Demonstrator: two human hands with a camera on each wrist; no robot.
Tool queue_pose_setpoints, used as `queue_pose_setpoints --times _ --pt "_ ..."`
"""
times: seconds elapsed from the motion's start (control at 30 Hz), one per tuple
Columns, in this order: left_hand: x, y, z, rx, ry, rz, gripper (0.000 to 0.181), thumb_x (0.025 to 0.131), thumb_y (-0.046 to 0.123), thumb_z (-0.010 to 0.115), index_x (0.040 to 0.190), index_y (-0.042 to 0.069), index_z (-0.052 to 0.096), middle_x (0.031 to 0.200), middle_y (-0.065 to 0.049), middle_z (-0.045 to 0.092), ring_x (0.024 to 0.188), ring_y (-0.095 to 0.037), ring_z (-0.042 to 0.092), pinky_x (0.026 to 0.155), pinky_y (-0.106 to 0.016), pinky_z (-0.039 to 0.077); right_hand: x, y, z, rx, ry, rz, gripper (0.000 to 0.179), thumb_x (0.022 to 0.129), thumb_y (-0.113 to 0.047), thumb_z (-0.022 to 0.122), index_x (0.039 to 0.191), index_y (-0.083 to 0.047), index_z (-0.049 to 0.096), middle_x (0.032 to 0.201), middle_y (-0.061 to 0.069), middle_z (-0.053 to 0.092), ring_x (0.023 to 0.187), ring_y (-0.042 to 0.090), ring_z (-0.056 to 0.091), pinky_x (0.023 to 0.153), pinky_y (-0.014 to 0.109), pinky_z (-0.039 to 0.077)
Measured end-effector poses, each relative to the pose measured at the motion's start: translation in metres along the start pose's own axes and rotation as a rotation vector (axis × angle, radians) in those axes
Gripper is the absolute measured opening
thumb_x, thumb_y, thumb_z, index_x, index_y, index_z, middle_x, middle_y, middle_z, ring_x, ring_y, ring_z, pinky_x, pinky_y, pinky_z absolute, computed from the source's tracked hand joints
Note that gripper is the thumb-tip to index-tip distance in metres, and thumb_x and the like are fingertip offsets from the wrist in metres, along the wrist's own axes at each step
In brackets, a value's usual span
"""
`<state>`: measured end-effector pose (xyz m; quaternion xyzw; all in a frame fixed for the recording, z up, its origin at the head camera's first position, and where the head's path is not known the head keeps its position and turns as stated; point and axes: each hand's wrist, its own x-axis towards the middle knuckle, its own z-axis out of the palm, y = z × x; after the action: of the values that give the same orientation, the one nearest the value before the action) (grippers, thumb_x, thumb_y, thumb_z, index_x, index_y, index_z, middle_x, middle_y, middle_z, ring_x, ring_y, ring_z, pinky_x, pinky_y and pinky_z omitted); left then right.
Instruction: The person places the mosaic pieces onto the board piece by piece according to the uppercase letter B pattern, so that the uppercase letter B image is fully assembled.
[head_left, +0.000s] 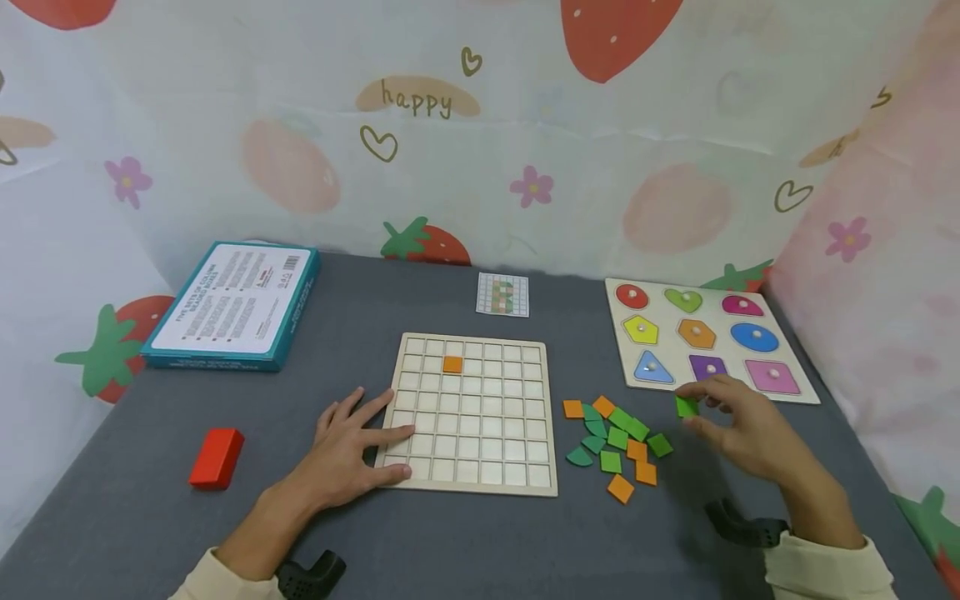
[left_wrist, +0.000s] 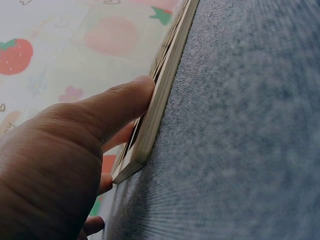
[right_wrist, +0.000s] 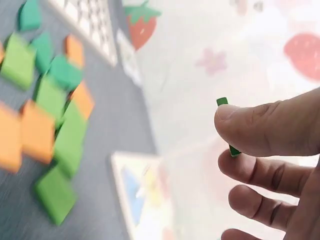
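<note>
A wooden grid board (head_left: 480,489) lies on the dark cloth, one orange square tile (head_left: 452,364) in a cell near its top. Fingers spread, my left hand (head_left: 337,462) rests on the board's left side; the left wrist view shows the thumb (left_wrist: 135,95) against its edge. To the right, my right hand (head_left: 742,429) pinches a green square tile (head_left: 686,407) between thumb and forefinger, raised above the cloth. In the right wrist view only the ends of that tile (right_wrist: 222,101) show past the thumb. Loose orange, light green and dark green tiles (head_left: 617,438) lie between board and right hand.
Behind the board lies a small pattern card (head_left: 502,295). A shape puzzle board (head_left: 705,304) sits at the back right, close beyond my right hand. At the left are a teal-edged box (head_left: 232,296) and a red block (head_left: 216,458). A printed curtain (head_left: 525,125) hangs behind the table.
</note>
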<state>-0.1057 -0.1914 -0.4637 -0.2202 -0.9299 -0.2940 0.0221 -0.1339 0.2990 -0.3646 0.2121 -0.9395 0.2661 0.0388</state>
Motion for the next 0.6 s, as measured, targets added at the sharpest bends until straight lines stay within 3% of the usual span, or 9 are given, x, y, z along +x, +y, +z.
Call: queue_pose_setpoints --times 0.2,0.33,0.43,0.6 --pt "0.000 -0.001 0.002 0.006 0.001 0.005 0.055 0.081 0.053 0.072 0.127 0.023 0.068 0.150 -0.015 0.036 0.137 -0.050 0.017 0.101 -0.069 0.009 0.012 -0.027 -0.012 -0.013 0.070 -0.094 0.036 0.079 0.002 0.078 0.112 -0.006 0.067 0.105 0.005 0.061 0.095 0.030 0.057 0.080 0.053 0.048" --pt "0.000 -0.001 0.002 0.001 -0.001 0.005 0.055 0.080 0.053 0.073 0.126 0.022 0.068 0.150 -0.015 0.036 0.136 -0.051 0.017 0.100 -0.070 0.009 0.021 -0.045 -0.019 -0.033 0.091 -0.102 0.036 0.080 0.000 0.078 0.113 -0.008 0.068 0.106 0.003 0.061 0.093 0.027 0.059 0.082 0.029 0.049" --pt "0.000 0.000 0.001 0.000 0.002 0.008 0.056 0.080 0.054 0.073 0.126 0.022 0.068 0.150 -0.015 0.037 0.136 -0.051 0.017 0.100 -0.070 0.010 0.028 -0.058 -0.022 -0.043 0.107 -0.125 0.035 0.080 -0.001 0.078 0.113 -0.008 0.068 0.104 0.001 0.059 0.093 0.022 0.057 0.079 0.019 0.045" --pt "0.000 -0.001 0.001 0.021 0.008 0.018 0.057 0.079 0.055 0.073 0.126 0.023 0.069 0.149 -0.015 0.038 0.136 -0.050 0.018 0.100 -0.069 0.011 0.043 -0.075 -0.021 -0.012 0.138 -0.178 0.034 0.080 0.000 0.077 0.112 -0.006 0.068 0.100 -0.001 0.059 0.093 0.020 0.053 0.078 0.037 0.045"
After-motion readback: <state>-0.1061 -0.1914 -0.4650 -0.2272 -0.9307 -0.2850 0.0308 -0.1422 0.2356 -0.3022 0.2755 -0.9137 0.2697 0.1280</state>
